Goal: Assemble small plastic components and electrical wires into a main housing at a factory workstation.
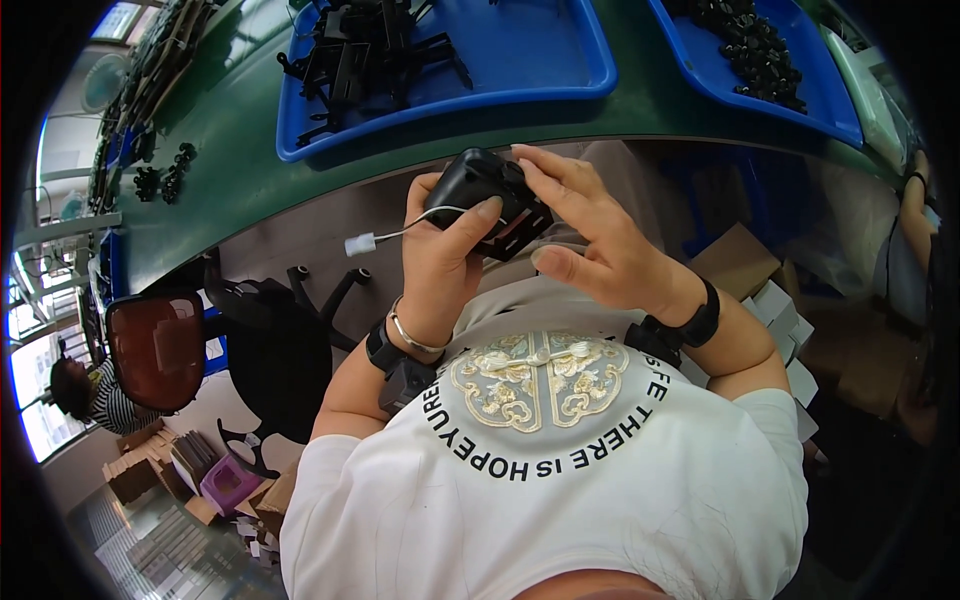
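A black plastic housing with rounded edges is held above my lap, in front of the table's near edge. My left hand is closed around its left side, thumb pressed on the near face. From the housing a thin pale cable runs left over that thumb to a white plug connector, which hangs free. On the other side, my right hand has its fingers stretched out and its thumb apart. Its fingertips are at the housing's upper right edge, by a small black round part. The housing's underside is hidden.
On the green table, a blue tray holds black frame-like parts, and another blue tray at right holds many small black pieces. More black pieces lie at left. An office chair stands left; cardboard boxes are at right.
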Demonstrator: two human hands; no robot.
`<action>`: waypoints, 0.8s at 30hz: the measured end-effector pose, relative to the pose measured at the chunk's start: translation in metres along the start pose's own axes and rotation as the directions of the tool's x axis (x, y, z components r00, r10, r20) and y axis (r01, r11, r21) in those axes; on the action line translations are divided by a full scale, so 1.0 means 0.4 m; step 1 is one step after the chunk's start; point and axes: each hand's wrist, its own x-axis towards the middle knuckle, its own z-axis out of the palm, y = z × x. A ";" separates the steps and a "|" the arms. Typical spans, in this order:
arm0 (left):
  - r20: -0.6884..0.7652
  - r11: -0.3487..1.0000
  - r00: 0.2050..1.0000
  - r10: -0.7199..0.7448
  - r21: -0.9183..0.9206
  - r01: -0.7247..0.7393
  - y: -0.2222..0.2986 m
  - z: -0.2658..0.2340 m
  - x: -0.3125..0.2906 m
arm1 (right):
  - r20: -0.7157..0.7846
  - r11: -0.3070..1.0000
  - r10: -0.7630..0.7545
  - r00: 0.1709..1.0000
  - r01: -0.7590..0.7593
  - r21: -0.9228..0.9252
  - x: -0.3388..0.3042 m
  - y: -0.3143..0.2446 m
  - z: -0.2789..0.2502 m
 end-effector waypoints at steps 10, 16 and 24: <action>-0.043 0.999 0.999 0.031 -0.019 -0.032 0.000 -0.006 -0.002 | -0.047 1.000 -0.023 0.999 0.023 -0.017 0.018 -0.011 -0.016; -0.018 0.997 0.998 0.067 -0.024 -0.067 -0.002 -0.002 0.005 | 0.066 0.988 -0.119 0.991 0.112 0.106 0.025 -0.019 -0.036; -0.015 0.996 0.996 0.092 -0.019 -0.092 0.001 -0.009 -0.009 | 0.060 0.985 -0.172 0.983 0.170 0.035 0.029 -0.024 -0.058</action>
